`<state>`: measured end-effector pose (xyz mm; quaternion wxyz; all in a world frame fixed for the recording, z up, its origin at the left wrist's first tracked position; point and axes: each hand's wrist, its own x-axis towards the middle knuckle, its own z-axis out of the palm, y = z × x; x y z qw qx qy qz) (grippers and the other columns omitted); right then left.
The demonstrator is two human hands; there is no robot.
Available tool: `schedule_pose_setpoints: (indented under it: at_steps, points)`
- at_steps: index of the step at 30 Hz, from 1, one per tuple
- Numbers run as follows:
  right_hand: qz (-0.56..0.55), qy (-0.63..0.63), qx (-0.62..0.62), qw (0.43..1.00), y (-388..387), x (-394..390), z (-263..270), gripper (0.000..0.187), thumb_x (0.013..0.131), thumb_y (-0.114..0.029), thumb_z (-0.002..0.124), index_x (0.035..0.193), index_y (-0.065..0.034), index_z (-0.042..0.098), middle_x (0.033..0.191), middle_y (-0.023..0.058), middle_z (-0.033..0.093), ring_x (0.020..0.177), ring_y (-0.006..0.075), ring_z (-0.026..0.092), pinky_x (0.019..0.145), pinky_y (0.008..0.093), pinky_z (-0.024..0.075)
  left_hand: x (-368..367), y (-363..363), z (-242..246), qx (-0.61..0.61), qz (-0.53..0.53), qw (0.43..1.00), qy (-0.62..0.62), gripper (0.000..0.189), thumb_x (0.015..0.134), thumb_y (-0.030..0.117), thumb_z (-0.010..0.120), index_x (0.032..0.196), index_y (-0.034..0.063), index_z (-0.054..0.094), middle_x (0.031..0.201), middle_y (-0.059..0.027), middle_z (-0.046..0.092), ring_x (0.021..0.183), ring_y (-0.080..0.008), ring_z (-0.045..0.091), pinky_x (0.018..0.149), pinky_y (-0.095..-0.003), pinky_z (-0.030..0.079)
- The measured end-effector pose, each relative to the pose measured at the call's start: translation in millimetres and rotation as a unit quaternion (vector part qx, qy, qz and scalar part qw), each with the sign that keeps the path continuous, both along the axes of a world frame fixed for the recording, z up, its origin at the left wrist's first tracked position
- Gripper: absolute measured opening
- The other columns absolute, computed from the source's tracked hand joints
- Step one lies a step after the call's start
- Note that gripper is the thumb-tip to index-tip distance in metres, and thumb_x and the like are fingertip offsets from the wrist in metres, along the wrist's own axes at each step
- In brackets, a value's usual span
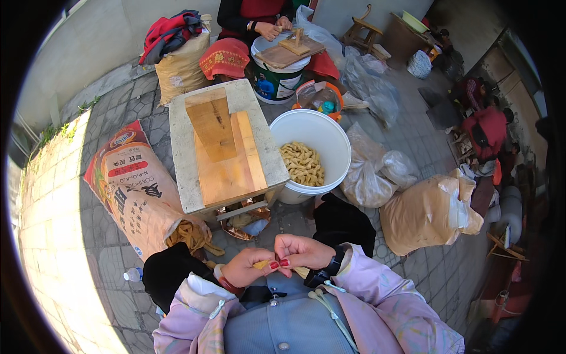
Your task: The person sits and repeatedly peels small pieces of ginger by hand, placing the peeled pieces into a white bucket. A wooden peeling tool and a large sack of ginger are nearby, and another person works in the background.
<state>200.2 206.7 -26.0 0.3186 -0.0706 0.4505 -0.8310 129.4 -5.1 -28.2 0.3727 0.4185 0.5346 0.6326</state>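
Note:
My left hand (248, 267) and my right hand (303, 252) meet in front of my body, fingertips together. Pinched between them is a thin yellowish strip (261, 264), mostly hidden by the fingers; what it is made of I cannot tell. Beyond my hands stands a small stone-topped table (183, 146) with wooden boards (212, 163) on it. A white plastic bucket (338, 155) to its right holds many short, twisted yellowish pieces (305, 163). At the left lies a printed woven sack (141, 186), its mouth spilling yellowish strips (190, 236).
A co-worker's hands (274, 28) are over another bucket (283, 84) bearing a wooden board (289, 51). Full sacks (181, 66) and a tan sack (420, 212) stand around. Clear plastic bags (369, 172) lie right of the white bucket. A plastic bottle (132, 274) is at lower left.

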Motion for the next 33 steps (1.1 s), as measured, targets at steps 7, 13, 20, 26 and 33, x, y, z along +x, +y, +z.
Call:
schedule_pose_setpoints:
  at_steps: [7,13,20,26,33]
  points:
    - [0.006,0.074,0.119,0.99,19.3,-17.0,8.7,0.012,0.097,-0.008,0.058,0.096,-0.0069,0.046,0.079,0.0012,0.06,0.073,0.0061,0.057,0.064,0.0207,0.0431,-10.6,-0.6,-15.6,-0.059,0.008,0.997,0.042,0.019,0.092,0.02,0.064,0.086,0.0022,0.062,0.07,-0.0079,0.058,0.065,-0.0231,0.057,0.061,-0.0323,0.043]
    - [-0.46,0.054,0.365,0.808,95.2,-82.8,-25.0,0.028,0.103,-0.028,0.045,0.114,-0.004,0.055,0.087,0.0067,0.068,0.076,0.0169,0.063,0.067,0.0309,0.0489,-16.7,8.3,-51.2,-0.272,0.073,0.917,0.282,0.01,0.083,0.014,0.064,0.091,0.0081,0.064,0.083,-0.013,0.068,0.078,-0.0327,0.067,0.067,-0.0401,0.051]
    - [-0.288,0.149,0.729,0.603,100.2,-88.6,-78.9,0.013,0.083,-0.02,0.064,0.088,-0.0085,0.067,0.085,0.0128,0.067,0.088,0.0344,0.064,0.075,0.0467,0.051,-24.5,12.8,-61.8,-0.315,0.053,0.911,0.261,0.013,0.08,0.015,0.065,0.093,0.0107,0.064,0.085,-0.0132,0.068,0.08,-0.0362,0.066,0.068,-0.0454,0.052]
    - [-0.273,0.125,0.729,0.615,99.3,-91.1,-68.4,0.011,0.082,-0.021,0.065,0.081,-0.0099,0.066,0.081,0.0114,0.067,0.085,0.0344,0.064,0.071,0.0481,0.0506,-26.0,18.5,-60.8,-0.291,0.053,0.92,0.258,0.013,0.08,0.014,0.065,0.093,0.011,0.064,0.087,-0.0125,0.068,0.08,-0.0354,0.066,0.068,-0.0446,0.052]
    - [-0.268,0.142,0.733,0.609,97.8,-89.9,-69.3,0.011,0.082,-0.021,0.066,0.081,-0.0098,0.066,0.079,0.0117,0.066,0.083,0.0345,0.064,0.069,0.0489,0.0495,-23.8,21.1,-61.1,-0.3,0.037,0.916,0.264,0.014,0.081,0.014,0.066,0.094,0.0114,0.064,0.087,-0.0118,0.068,0.079,-0.0346,0.066,0.069,-0.0443,0.053]
